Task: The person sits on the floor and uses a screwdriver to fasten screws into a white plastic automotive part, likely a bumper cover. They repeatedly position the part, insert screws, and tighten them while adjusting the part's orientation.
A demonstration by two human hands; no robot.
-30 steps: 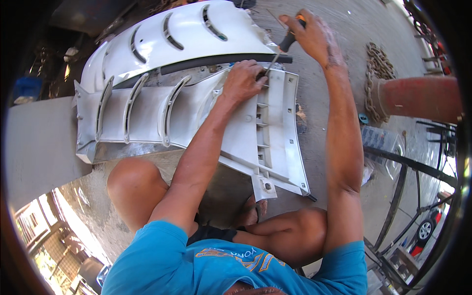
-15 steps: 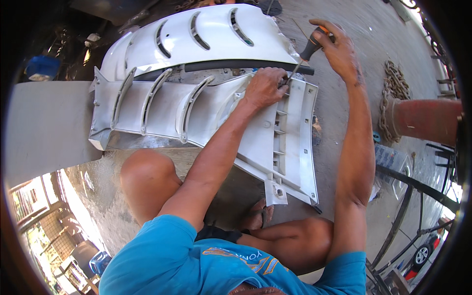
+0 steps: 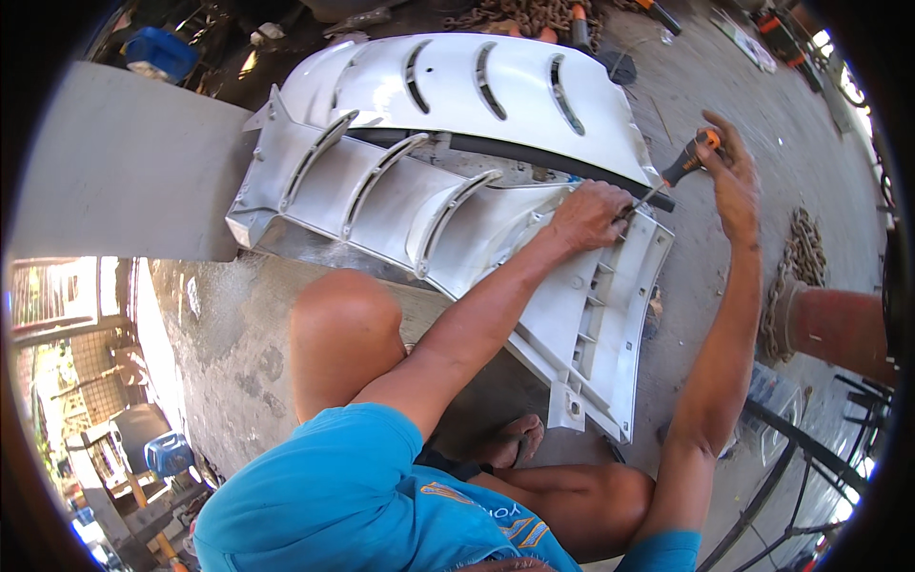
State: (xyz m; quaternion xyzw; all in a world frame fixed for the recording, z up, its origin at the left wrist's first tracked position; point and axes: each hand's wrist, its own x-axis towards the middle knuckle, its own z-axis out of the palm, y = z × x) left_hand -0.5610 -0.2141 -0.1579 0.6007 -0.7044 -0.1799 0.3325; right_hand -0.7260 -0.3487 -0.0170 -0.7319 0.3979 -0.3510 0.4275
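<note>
My right hand [image 3: 736, 183] is closed on the orange and black handle of a screwdriver [image 3: 688, 164]. Its shaft slants down to the left, toward the fingertips of my left hand [image 3: 593, 215]. That hand lies over the upper right corner of a white plastic panel [image 3: 381, 203], its fingers curled around the spot where the screwdriver's tip is hidden. What the fingers pinch there is too small to make out. The panel shows its ribbed inner side, with raised curved slots and a row of square pockets along the right.
Behind it lies a second white panel [image 3: 448, 84] with curved slots. A grey board [image 3: 124, 162] stands at the left. Rusty chain [image 3: 803, 250] hangs by a red cylinder [image 3: 839, 324] on the right, near a black metal frame [image 3: 801, 434]. A blue jug [image 3: 160, 52] sits far left.
The whole view has shifted, so panels and hands appear lower and farther right. My right hand still holds the screwdriver, now leaning more sideways. My left hand stays at the same panel corner.
</note>
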